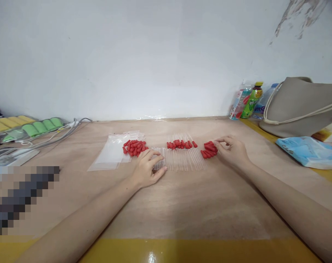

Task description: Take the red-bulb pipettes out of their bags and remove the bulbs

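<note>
My left hand (148, 168) lies over the left end of a row of clear thin tubes (182, 159), fingers apart and curved down onto them. My right hand (233, 149) pinches with thumb and forefinger at the edge of a small fanned group of red rubber bulbs (209, 150). Along the tops of the tubes runs a line of red rubber bulbs (181, 144). A heap of red rubber bulbs (134, 147) sits beyond my left hand, partly on clear plastic bags (107, 151).
At the back right stand drink bottles (252, 100) beside a grey bag (300, 106) with cord handles. A blue tissue pack (305, 151) lies at the right. Green and yellow rolls (42, 126) and cables (70, 131) are at the left, near a blurred-out patch.
</note>
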`<state>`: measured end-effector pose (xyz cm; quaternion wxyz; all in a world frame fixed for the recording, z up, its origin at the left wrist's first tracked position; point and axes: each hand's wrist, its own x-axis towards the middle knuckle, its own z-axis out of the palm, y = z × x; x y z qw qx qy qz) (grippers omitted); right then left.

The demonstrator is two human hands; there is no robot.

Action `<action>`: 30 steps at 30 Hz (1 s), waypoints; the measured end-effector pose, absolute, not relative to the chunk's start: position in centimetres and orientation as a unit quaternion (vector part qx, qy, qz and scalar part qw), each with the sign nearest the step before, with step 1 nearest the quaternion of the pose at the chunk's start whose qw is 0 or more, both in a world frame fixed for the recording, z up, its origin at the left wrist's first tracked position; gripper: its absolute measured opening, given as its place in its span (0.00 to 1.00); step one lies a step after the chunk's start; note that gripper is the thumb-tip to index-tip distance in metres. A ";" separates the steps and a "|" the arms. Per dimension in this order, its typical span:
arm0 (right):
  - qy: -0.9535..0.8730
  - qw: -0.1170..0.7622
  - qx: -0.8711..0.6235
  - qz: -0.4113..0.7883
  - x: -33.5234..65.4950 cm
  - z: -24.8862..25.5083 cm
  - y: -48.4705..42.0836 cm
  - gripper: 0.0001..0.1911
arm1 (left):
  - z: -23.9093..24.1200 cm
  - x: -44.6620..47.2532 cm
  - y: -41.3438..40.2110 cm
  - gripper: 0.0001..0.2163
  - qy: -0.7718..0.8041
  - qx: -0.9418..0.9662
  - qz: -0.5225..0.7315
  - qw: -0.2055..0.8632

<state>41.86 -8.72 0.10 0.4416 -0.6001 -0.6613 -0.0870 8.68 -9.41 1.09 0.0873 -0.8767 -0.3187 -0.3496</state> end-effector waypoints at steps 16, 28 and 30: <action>-0.584 0.051 -0.801 0.119 34.5 4.9 -1.7 0.08 | 1.1 8.6 -9.4 0.13 -0.328 -0.885 -0.328 0.048; -0.691 0.302 -0.656 0.012 34.4 6.3 -5.8 0.13 | 0.9 8.2 -9.2 0.16 -0.350 -0.874 -0.334 0.038; -0.750 0.352 -0.558 -0.046 34.5 4.9 -8.1 0.15 | 0.7 8.3 -9.2 0.20 -0.356 -0.863 -0.355 0.051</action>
